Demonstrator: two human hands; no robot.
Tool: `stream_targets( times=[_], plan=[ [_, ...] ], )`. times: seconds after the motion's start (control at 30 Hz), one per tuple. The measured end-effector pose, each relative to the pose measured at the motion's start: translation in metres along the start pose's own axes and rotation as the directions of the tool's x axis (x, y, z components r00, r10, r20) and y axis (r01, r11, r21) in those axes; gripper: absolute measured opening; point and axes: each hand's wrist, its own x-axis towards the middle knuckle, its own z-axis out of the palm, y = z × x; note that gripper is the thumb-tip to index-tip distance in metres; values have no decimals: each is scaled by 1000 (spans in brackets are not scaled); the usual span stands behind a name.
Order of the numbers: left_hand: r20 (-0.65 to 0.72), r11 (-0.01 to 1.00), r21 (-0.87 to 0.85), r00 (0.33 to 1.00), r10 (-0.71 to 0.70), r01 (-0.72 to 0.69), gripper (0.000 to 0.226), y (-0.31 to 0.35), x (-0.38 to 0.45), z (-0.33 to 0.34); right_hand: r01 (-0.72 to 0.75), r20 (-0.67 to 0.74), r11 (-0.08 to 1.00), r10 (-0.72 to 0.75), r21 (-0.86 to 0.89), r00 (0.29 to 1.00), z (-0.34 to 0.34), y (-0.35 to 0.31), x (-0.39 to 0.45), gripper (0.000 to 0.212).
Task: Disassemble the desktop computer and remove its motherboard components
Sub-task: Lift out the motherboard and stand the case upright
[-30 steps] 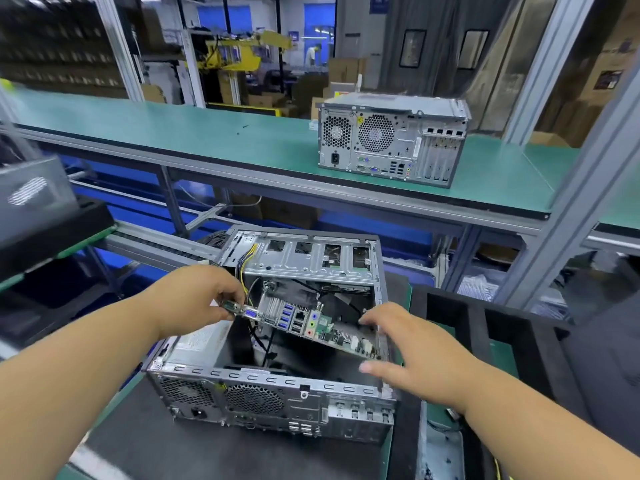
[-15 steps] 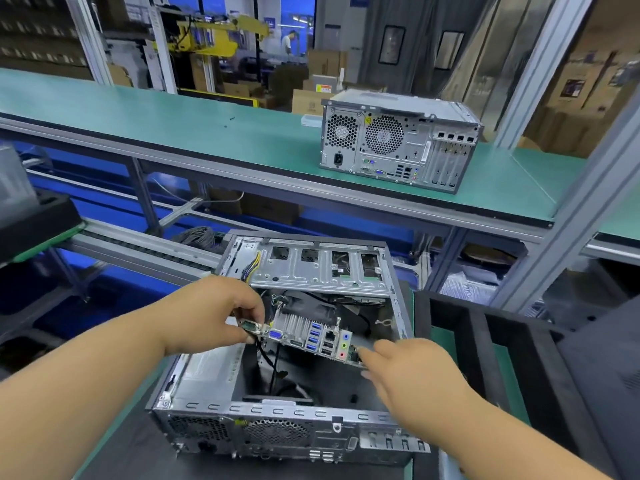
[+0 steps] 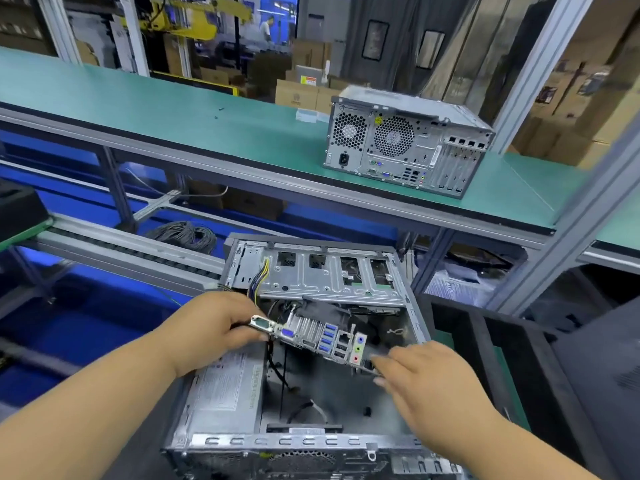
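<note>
Head view: your left hand [image 3: 204, 332] has its grip closed on the left end of the green motherboard with the silver rear-port panel [image 3: 311, 336], thumb and fingers pinching the edge beside the silver serial connector. The board sits tilted above the open cavity of the grey steel desktop computer case [image 3: 311, 441] lying on its side, its row of blue, green and pink ports facing you. Your right hand [image 3: 426, 386] is at the board's lower right end, fingers loosely curled and touching the edge near the audio jacks; whether that grip is fully closed cannot be told. The board spans the gap between your two hands, left end higher, right end lower. Beneath it the case floor shows loose black cables [image 3: 277, 368], and the grey power supply with the white label [image 3: 225, 386] sits just under your left wrist. A bundle of yellow and black wires [image 3: 258, 275] hangs beside the silver drive cage [image 3: 329, 275] at the far side. On the green-topped bench [image 3: 173, 109] beyond stands a second, closed grey desktop computer [image 3: 405, 140], well apart.
</note>
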Motion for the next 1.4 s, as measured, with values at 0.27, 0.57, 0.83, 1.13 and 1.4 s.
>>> stream_targets(
  times=[0.27,0.57,0.83,1.13,1.4],
  plan=[
    [-61,933,-320,979,-194,165,5,-11,4,-6,-109,103,993,105,41,989,-30,-33,11,27],
    [-20,920,-338,975,-221,201,6,-1,11,-1,-725,615,282,391,628,685,-19,26,72,55],
    [-240,875,-383,883,-404,296,19,16,-3,18,-858,854,-59,-85,510,513,50,12,107,29],
    [-311,713,-585,706,-637,386,12,60,-17,38,-767,779,-211,-38,606,626,47,8,105,28],
    [-455,721,-633,619,-640,281,12,106,-35,22,-717,722,-138,-19,684,692,3,14,108,31]
  ],
)
